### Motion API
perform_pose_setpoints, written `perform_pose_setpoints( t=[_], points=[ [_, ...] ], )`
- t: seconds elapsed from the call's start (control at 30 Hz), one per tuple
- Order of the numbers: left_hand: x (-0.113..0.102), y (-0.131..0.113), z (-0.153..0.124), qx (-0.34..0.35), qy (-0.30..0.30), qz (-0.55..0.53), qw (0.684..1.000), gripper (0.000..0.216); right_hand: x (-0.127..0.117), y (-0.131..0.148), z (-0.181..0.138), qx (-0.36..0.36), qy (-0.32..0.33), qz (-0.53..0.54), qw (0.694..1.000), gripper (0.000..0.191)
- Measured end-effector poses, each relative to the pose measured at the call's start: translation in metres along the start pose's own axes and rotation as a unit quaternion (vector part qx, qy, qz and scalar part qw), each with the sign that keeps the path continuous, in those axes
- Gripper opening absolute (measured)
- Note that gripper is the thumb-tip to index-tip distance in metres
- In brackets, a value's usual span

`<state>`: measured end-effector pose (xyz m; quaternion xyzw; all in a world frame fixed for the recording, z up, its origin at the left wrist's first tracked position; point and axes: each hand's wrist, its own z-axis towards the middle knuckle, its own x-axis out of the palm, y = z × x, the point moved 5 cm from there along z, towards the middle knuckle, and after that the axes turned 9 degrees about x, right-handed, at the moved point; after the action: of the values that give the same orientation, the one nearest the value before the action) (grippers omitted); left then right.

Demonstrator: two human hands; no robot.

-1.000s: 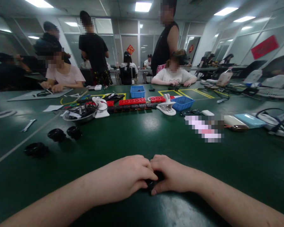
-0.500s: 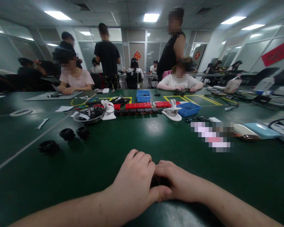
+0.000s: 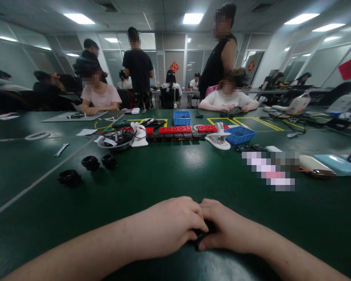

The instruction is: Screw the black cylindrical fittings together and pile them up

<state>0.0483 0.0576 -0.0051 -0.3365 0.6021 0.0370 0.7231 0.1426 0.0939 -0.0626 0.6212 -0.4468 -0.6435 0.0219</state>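
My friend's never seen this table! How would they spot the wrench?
On the big green table, find the pale line slanting across the left side. Just left of it, across from the three chunky black parts, lies the wrench. It's slim and silvery, while those parts are round and black.

The left hand (image 3: 178, 218) and right hand (image 3: 225, 224) meet at near centre, fingers curled around a mostly hidden black part (image 3: 199, 236) over the green table (image 3: 152, 179). At left lie three black round pieces (image 3: 90, 163) and a wrench (image 3: 61, 150); far centre, red strips (image 3: 175, 129) and blue bins (image 3: 240, 136).
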Motion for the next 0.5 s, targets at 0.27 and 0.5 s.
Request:
perform_pose_setpoints(
  t=[0.27, 0.5],
  points=[
    [0.025, 0.002, 0.010, -0.139, -0.101, 0.232, 0.957, 0.033, 0.000, 0.002, 0.001, 0.022, -0.011, -0.006, 1.000, 0.021],
    [0.031, 0.007, 0.007, -0.150, -0.155, 0.232, 0.948, 0.037, 0.000, 0.005, 0.001, 0.024, -0.012, -0.011, 1.000, 0.020]
  ],
)
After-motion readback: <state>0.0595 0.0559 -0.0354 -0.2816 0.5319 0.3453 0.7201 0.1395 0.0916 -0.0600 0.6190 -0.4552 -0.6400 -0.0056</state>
